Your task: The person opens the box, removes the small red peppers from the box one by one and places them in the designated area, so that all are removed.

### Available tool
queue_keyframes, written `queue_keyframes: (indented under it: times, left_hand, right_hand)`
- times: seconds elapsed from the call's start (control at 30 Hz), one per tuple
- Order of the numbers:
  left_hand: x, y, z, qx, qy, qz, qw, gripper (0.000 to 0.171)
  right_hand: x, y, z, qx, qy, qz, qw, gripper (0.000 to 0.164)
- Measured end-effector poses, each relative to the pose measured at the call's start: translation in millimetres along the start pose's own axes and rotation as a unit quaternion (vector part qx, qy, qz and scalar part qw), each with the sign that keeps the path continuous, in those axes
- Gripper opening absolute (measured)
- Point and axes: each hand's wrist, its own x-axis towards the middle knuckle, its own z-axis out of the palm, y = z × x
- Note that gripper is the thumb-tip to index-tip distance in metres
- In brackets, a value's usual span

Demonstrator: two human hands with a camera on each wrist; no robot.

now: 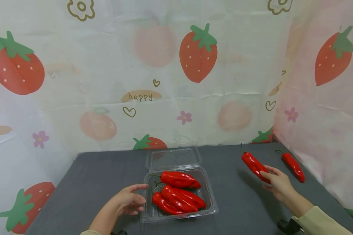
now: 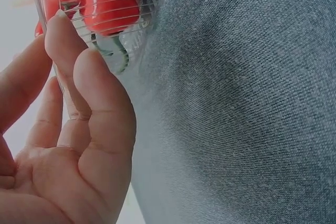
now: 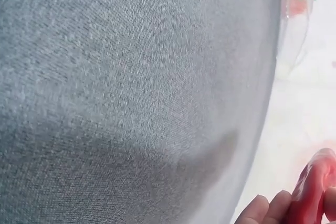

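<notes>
My right hand (image 1: 277, 184) holds a long red chili pepper (image 1: 254, 164) by its lower end, with its thin stem pointing up and away; a shadow falls on the table below and to the left. In the right wrist view the same pepper (image 3: 315, 187) shows between fingers at the lower right corner. The left hand (image 1: 126, 200) is at the left side of a clear plastic box (image 1: 210, 199), its relaxed fingertips right at the wall. Several glossy red peppers (image 1: 179, 197) lie in the box, stems toward the left. The left wrist view shows the left hand (image 2: 89, 124) close beside the ribbed wall.
Another red pepper (image 1: 294, 167) lies on the grey table (image 1: 111, 169) at the right, beyond the right hand. The box's clear lid (image 1: 173, 158) is folded back toward the rear. Strawberry-printed cloth (image 1: 164, 71) hangs behind and at both sides.
</notes>
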Motion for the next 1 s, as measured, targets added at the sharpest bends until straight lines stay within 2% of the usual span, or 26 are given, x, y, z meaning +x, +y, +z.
queue_keyframes:
  times: [0.2, 0.5, 1.0]
  left_hand:
    - [0.2, -0.6, -0.6, 0.001, 0.001, -0.003, 1.0, 0.056]
    - [-0.3, 1.3, -0.4, 0.006, 0.006, -0.007, 0.9999, 0.055]
    - [-0.3, 0.3, -1.6, 0.004, 0.005, -0.006, 1.0, 0.056]
  right_hand:
    - [4.2, 1.7, -6.0, 0.012, 0.02, 0.005, 1.0, 0.05]
    - [10.8, 3.2, -10.2, -0.006, 0.068, 0.019, 0.997, 0.066]
    - [26.6, 8.7, -16.5, 0.008, 0.14, 0.037, 0.989, 0.065]
